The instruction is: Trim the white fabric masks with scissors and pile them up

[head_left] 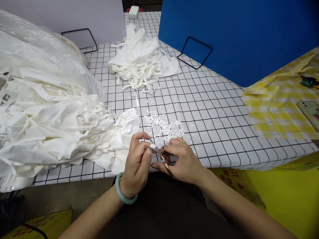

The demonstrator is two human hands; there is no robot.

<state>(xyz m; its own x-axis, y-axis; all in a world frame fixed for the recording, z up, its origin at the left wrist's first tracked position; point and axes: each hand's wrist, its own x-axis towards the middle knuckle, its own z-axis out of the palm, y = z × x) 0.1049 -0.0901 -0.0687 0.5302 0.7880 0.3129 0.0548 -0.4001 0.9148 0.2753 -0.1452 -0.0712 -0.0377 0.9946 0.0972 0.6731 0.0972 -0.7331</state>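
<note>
My right hand [185,161] grips a pair of small scissors [165,162], with its fingers in the handles. The blades point left and stand apart at the fingertips of my left hand [137,162]. Pinched in those left fingers is the end of a white fabric strip [153,145], lying between the blades. White cloth [126,127] lies directly beyond and left of that hand; whether the strip belongs to it is hidden. Just past the scissors, many tiny white clippings [164,126] are scattered over the grid-patterned tablecloth [214,132].
A large heap of white fabric [50,132] under clear plastic [37,49] fills the left side. Another white pile [144,56] sits farther back. Blue [224,36] and grey [94,16] panels with black wire stands rise behind. A phone [309,111] lies right on yellow checked cloth [271,113].
</note>
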